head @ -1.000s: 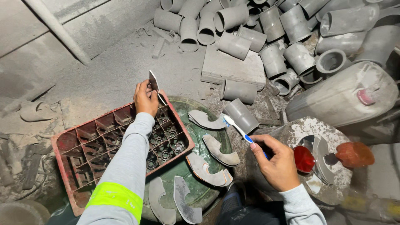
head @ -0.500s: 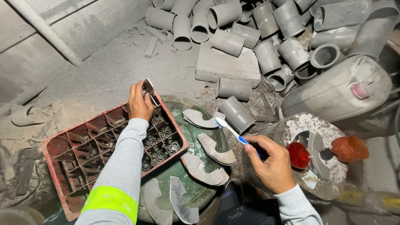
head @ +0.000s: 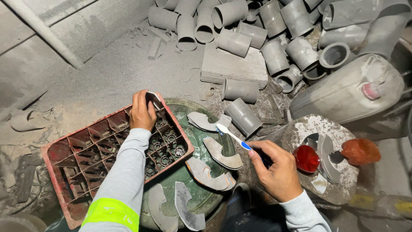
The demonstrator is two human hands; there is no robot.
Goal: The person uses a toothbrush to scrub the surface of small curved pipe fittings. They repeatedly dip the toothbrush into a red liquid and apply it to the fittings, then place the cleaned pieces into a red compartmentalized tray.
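While the cut pipe piece [head: 153,99] is pinched by the left hand [head: 141,112] over the red crate [head: 92,161], it may slip into a compartment; the toothbrush [head: 234,137] is held in the right hand's [head: 277,174] closed fingers.

Dusty matt plastic pipe pieces [head: 240,90]; glossy red cap [head: 307,158].

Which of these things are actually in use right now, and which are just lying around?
In use:
left hand, holding a cut grey piece over the red crate
right hand, holding a toothbrush
cut pieces on the green lid

Lying about:
grey pipe fittings
jerrycan
concrete block
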